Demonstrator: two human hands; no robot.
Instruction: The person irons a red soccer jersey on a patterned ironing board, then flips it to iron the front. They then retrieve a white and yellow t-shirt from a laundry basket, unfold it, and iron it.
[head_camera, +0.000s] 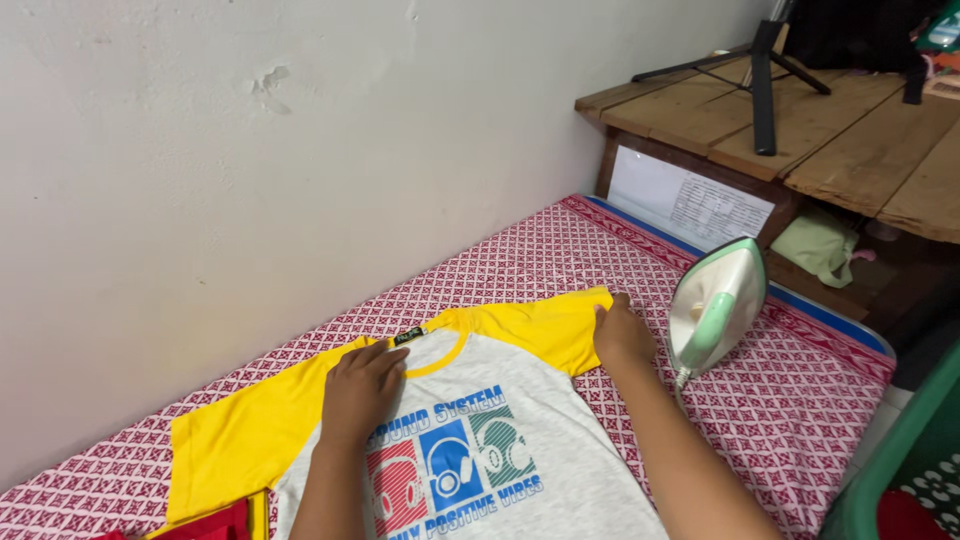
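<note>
Where the view begins, at its lower edge, a child-sized t-shirt (500, 440) lies flat, front up, on a red-and-white patterned cloth (800, 420), its body pale grey with a blue, red and green headphone print and its sleeves and neckband bright yellow. A scrap of red fabric (215, 525) pokes in at the bottom left, touching the shirt's hem side, and the rim of a green basket (890, 460) cuts across the bottom right corner. The left hand (362, 385) rests palm down on the shirt just below the collar, fingers loosely curled and pressing the cloth rather than gripping anything. The right hand (622, 335) lies on the far yellow sleeve (545, 325), its fingertips pinched on the sleeve's edge, so it holds the fabric there. Just beside that hand, to its right, an electric iron (715, 300) in white and mint green stands upright on its heel on the patterned cloth, apart from the shirt. Beyond it a printed sheet of paper (690, 205) leans against a rough wooden platform (840, 140), with a pale green cloth (820, 245) tucked underneath. On the platform stands a black tripod (765, 85). A white plastered wall (300, 150) closes the left side.
</note>
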